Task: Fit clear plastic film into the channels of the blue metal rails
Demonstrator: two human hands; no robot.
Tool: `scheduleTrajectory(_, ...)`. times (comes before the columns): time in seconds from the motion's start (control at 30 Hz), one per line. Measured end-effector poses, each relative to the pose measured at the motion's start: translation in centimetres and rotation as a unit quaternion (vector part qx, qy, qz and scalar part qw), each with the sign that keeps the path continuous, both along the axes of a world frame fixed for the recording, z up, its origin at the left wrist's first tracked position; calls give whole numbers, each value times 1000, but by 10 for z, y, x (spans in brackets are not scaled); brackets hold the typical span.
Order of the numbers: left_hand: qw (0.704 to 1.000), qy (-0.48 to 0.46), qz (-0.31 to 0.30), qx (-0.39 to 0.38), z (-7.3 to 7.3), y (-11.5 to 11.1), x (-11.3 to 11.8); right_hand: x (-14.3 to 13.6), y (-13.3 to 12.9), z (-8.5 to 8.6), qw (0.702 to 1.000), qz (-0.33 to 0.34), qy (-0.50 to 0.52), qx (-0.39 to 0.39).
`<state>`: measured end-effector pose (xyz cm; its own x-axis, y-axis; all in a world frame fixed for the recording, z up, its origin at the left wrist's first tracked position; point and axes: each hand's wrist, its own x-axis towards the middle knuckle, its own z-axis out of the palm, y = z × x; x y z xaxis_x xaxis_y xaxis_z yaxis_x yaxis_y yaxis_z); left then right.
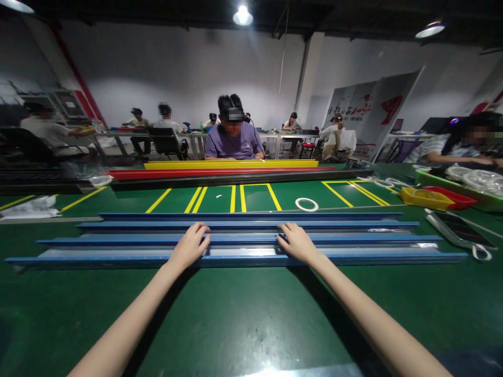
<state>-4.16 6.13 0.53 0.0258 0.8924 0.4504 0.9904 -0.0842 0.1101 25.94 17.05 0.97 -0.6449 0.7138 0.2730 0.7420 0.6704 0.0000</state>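
Several long blue channel strips (243, 261) lie side by side across the green table in front of me, with raised edges and a pale, shiny surface between them. My left hand (190, 246) is on the strips left of the middle, its fingers bent over a far raised edge and its thumb nearer to me. To the right of the middle, my right hand (296, 242) grips in the same way, fingers curled over the edge and thumb below. The undersides of the strips and parts of my fingertips are hidden.
Beyond lie black (243, 180), red (220, 172) and yellow strips (231, 164), with a person seated behind them. A white tape ring (306, 204) rests on the yellow-marked table. At right are a yellow tray (426, 199), a red tray (451, 198) and a phone (461, 229).
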Motion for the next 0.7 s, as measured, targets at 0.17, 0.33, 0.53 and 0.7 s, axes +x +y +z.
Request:
scheduleTrajectory(0.17, 999, -12, -42, 9, 9, 46, 39, 4, 41, 2, 999, -41, 14, -5)
scheduleTrajectory(0.33, 998, 26, -19, -51, 2, 82, 64, -2, 64, -10, 999, -42, 18, -18)
scheduleTrajectory(0.53, 988, 6, 0, -151, -9, 97, 61, -4, 75, -15, 999, -1, 25, -38)
scheduleTrajectory(0.7, 985, -5, -11, -174, -7, 100, 57, -2, 82, -8, 999, 12, 16, -42)
